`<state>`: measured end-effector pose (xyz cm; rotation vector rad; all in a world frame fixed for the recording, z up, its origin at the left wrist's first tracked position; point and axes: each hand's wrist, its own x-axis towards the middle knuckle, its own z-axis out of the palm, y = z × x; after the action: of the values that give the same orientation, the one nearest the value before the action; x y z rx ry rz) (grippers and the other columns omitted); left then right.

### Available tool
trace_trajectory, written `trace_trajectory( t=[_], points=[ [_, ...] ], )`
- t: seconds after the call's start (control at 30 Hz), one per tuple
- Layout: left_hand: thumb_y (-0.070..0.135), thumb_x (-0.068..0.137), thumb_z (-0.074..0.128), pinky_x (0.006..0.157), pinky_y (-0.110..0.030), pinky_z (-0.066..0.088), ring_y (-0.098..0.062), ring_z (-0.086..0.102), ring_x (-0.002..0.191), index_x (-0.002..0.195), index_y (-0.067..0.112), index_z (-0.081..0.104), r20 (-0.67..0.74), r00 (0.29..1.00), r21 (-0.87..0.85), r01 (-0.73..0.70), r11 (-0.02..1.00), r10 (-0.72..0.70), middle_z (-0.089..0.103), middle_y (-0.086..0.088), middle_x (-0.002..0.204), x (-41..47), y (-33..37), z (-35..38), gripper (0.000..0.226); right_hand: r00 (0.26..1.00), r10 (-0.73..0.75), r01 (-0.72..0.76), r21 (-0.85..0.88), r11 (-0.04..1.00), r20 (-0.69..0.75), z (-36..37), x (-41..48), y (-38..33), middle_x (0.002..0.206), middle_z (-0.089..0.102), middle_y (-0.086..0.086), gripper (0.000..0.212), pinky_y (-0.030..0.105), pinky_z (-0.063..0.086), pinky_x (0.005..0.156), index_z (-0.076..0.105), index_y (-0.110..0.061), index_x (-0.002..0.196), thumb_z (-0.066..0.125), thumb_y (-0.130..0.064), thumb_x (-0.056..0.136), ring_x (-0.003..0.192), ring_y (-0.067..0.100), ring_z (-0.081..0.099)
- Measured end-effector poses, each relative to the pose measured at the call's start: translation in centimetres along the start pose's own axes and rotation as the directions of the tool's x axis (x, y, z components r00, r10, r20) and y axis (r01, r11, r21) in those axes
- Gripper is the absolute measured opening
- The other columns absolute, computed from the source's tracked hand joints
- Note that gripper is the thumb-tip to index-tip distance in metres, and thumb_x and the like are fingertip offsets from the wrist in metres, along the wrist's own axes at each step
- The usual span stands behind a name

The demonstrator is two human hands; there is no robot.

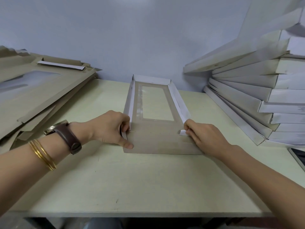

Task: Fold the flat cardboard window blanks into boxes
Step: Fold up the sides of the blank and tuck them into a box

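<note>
Left hand point(110, 129) and right hand point(206, 138), fingers curled, pinch two corner tabs point(182, 132) of one window blank point(155, 141)

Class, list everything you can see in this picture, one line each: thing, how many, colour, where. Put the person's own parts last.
half-folded box: one, brown inside with white walls and a clear window, table centre, near flap lying flat.
flat blanks: one pile, number unclear, brown, left of table.
folded boxes: one leaning stack, number unclear, white, right of table.
table: one, pale cream, under everything.
wall: one, pale grey-blue, behind.
watch: one, brown strap, left wrist.
bangles: a few, gold, left forearm.
left hand: one, pinching the box's near left corner tab.
right hand: one, pinching the near right corner tab.
</note>
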<state>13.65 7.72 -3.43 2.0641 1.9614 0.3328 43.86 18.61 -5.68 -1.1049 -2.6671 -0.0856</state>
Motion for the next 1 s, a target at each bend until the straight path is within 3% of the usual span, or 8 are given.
trace_trajectory(
  t=[0.2, 0.37, 0.47, 0.57, 0.73, 0.83, 1.0],
  points=[
    [0.015, 0.066, 0.08, 0.08, -0.039, 0.055, -0.02, 0.067, 0.087, 0.076, 0.024, 0.056, 0.098, 0.995, -0.129, -0.006, 0.992, 0.019, 0.069, 0.0, 0.1, -0.1, -0.5, -1.3, 0.028, 1.0, -0.014, 0.013, -0.023, 1.0, -0.014, 0.2, -0.2, -0.3, 0.071, 0.054, 0.007, 0.008, 0.043, 0.041, 0.061, 0.043, -0.012, 0.093, 0.04, -0.014, 0.1, 0.067, 0.034, 0.047],
    [0.026, 0.047, 0.064, 0.09, -0.038, 0.055, -0.018, 0.067, 0.1, 0.084, 0.02, 0.061, 0.192, 0.98, -0.253, -0.008, 0.967, 0.059, 0.068, -0.001, 0.106, 0.1, -0.7, -2.2, 0.038, 1.0, -0.008, 0.006, -0.053, 0.999, -0.028, 0.5, -0.4, -1.1, 0.074, 0.053, 0.007, 0.011, 0.042, 0.04, 0.06, 0.043, -0.009, 0.091, 0.041, -0.016, 0.1, 0.068, 0.031, 0.046],
    [0.007, 0.066, 0.069, 0.092, -0.037, 0.054, -0.017, 0.068, 0.098, 0.088, 0.016, 0.066, 0.214, 0.975, -0.25, -0.003, 0.968, 0.058, 0.069, 0.002, 0.104, 0.8, -1.5, -2.2, 0.024, 0.999, -0.019, 0.016, -0.067, 0.998, -0.043, 0.6, -0.6, -1.3, 0.074, 0.053, 0.008, 0.018, 0.041, 0.038, 0.059, 0.044, -0.007, 0.091, 0.04, -0.021, 0.102, 0.068, 0.029, 0.045],
    [0.005, 0.08, 0.067, 0.089, -0.028, 0.052, -0.012, 0.067, 0.096, 0.088, 0.02, 0.07, 0.18, 0.981, -0.21, -0.03, 0.977, 0.069, 0.071, 0.01, 0.099, 1.5, -2.2, -2.1, 0.017, 0.998, -0.021, 0.018, -0.066, 0.998, -0.053, 0.6, -0.8, -1.4, 0.072, 0.05, 0.006, 0.021, 0.042, 0.038, 0.059, 0.043, -0.008, 0.089, 0.038, -0.023, 0.103, 0.066, 0.028, 0.042],
    [0.004, 0.083, 0.066, 0.09, -0.027, 0.052, -0.011, 0.067, 0.096, 0.088, 0.022, 0.071, 0.162, 0.98, -0.245, -0.072, 0.967, 0.114, 0.072, 0.008, 0.101, 2.0, -2.9, -2.0, 0.02, 0.999, 0.001, -0.004, -0.065, 0.998, -0.048, 0.7, -0.8, -1.3, 0.07, 0.042, 0.003, 0.014, 0.042, 0.037, 0.059, 0.04, -0.01, 0.087, 0.041, -0.014, 0.101, 0.066, 0.028, 0.039],
    [-0.001, 0.081, 0.071, 0.084, -0.019, 0.051, -0.011, 0.068, 0.096, 0.086, 0.018, 0.072, 0.168, 0.974, -0.348, -0.083, 0.934, 0.149, 0.073, 0.006, 0.1, 2.0, -3.6, -2.1, 0.02, 0.999, 0.01, -0.012, -0.062, 0.998, -0.045, 0.8, -0.8, -1.3, 0.071, 0.045, 0.005, 0.014, 0.042, 0.039, 0.06, 0.041, -0.009, 0.087, 0.042, -0.012, 0.101, 0.067, 0.029, 0.041],
    [0.006, 0.075, 0.08, 0.088, -0.024, 0.052, -0.013, 0.067, 0.103, 0.082, 0.016, 0.076, 0.187, 0.973, -0.443, -0.043, 0.895, 0.139, 0.075, 0.006, 0.096, 2.3, -4.5, -1.9, 0.014, 0.999, 0.021, -0.023, -0.053, 0.998, -0.028, 1.0, -0.9, -1.3, 0.077, 0.054, 0.007, 0.015, 0.044, 0.044, 0.065, 0.04, -0.01, 0.088, 0.038, -0.015, 0.102, 0.072, 0.029, 0.046]
  ],
)
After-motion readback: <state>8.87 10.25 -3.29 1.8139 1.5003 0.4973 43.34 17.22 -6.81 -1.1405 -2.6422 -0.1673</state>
